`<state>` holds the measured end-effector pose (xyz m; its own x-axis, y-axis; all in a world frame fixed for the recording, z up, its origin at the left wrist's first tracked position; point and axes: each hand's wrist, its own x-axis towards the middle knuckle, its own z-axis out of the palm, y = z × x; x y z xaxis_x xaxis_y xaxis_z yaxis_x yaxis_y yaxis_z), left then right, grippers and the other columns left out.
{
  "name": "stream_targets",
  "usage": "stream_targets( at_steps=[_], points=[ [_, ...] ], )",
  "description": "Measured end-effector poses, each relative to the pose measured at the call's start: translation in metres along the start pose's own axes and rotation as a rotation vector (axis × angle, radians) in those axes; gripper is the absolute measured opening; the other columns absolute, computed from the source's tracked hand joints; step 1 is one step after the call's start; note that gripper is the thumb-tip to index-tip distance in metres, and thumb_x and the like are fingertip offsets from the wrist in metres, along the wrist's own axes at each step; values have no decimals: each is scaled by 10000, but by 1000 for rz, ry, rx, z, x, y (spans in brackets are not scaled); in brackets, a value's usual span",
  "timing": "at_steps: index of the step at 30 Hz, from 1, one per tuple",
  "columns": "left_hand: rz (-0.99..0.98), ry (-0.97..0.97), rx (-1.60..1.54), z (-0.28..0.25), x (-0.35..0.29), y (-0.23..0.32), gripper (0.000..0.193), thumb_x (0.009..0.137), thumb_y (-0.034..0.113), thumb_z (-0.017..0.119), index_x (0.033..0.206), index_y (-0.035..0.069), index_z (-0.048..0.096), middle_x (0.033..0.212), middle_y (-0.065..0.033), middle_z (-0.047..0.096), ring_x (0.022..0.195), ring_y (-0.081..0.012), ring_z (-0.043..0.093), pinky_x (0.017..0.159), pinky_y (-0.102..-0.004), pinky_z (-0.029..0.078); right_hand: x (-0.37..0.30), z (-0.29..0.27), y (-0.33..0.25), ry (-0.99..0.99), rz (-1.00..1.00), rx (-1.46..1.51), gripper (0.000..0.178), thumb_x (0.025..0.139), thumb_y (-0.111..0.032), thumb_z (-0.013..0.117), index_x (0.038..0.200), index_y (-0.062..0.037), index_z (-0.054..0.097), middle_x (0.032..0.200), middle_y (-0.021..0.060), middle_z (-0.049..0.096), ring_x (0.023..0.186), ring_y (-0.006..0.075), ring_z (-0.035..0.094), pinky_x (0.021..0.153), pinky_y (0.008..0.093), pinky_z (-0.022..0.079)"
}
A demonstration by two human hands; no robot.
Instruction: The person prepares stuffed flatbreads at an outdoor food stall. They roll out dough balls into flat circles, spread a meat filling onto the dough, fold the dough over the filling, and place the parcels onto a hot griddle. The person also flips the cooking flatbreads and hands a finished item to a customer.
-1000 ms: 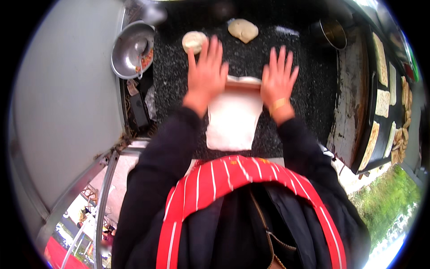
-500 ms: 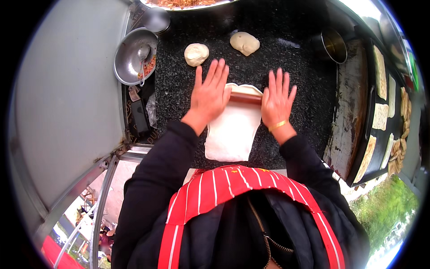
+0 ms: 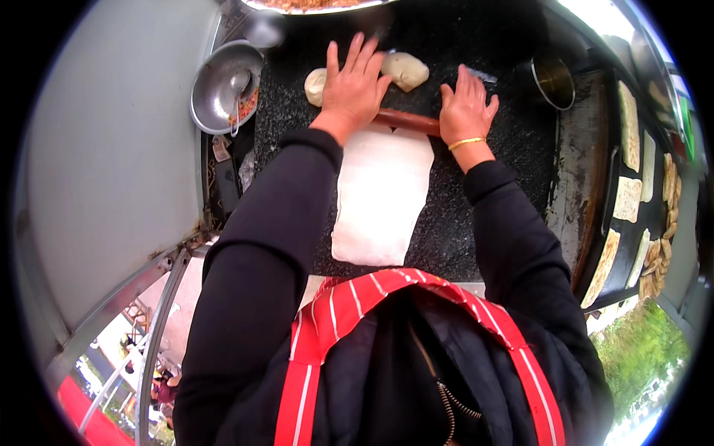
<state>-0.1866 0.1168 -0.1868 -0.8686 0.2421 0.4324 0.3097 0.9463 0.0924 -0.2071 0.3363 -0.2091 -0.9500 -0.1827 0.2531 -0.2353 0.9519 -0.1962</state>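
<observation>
A reddish-brown rolling pin (image 3: 407,121) lies crosswise at the far end of a long, flat sheet of dough (image 3: 383,197). My left hand (image 3: 352,85) is over the pin's left end, palm down and fingers stretched out. At its right end, my right hand (image 3: 467,111) also lies flat with the fingers extended. The palms hide both pin ends. Beyond the left hand rests a pale dough ball (image 3: 315,87), partly covered by that hand. A second dough lump (image 3: 406,71) sits just past the pin, between my hands.
A dark speckled worktop (image 3: 513,175) carries the dough. On the left stands a metal bowl (image 3: 212,89) with a spoon (image 3: 236,104) and chopped filling. A metal pot (image 3: 554,82) is at the right, near a griddle (image 3: 621,256) bearing several flatbreads. A filled tray (image 3: 320,9) borders the far edge.
Both hands have pushed the rolling pin away from me, to the far end of the dough. The sheet now reaches farther, and my left hand covers part of the left dough ball.
</observation>
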Motion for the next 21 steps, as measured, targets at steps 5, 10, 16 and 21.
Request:
stream_targets(
  at_steps=[5,10,16,21],
  points=[
    [27,-189,-273,-12,-63,5,386,841,235,719,1187,128,584,1239,-71,597,1234,-284,527,1076,-455,317,-48,-23,14,-151,-393,170,482,866,-313,690,1299,-136,570,1166,73,611,1131,255,548,966,446,402],
    [-6,-209,-383,-39,-38,0,306,832,149,694,1124,88,624,1119,-75,623,1105,-292,550,963,-405,400,-37,-44,14,-183,-311,377,281,834,-217,706,1081,-104,634,1010,83,593,1016,290,555,829,428,467],
    [-68,-321,-319,-94,-169,53,437,857,152,645,1277,38,608,1425,-201,504,1336,-419,431,1110,-534,323,-197,-69,-27,-219,-76,290,535,913,-228,614,1400,-35,509,1456,171,471,1318,355,452,1057,474,387],
    [-40,-203,30,-41,-99,37,525,955,297,529,1405,26,510,1529,-207,411,1452,-398,309,1164,-587,229,-125,-22,-25,-25,17,-2,540,978,-254,506,1466,-31,436,1581,169,342,1471,397,274,1157,601,239]
  ],
)
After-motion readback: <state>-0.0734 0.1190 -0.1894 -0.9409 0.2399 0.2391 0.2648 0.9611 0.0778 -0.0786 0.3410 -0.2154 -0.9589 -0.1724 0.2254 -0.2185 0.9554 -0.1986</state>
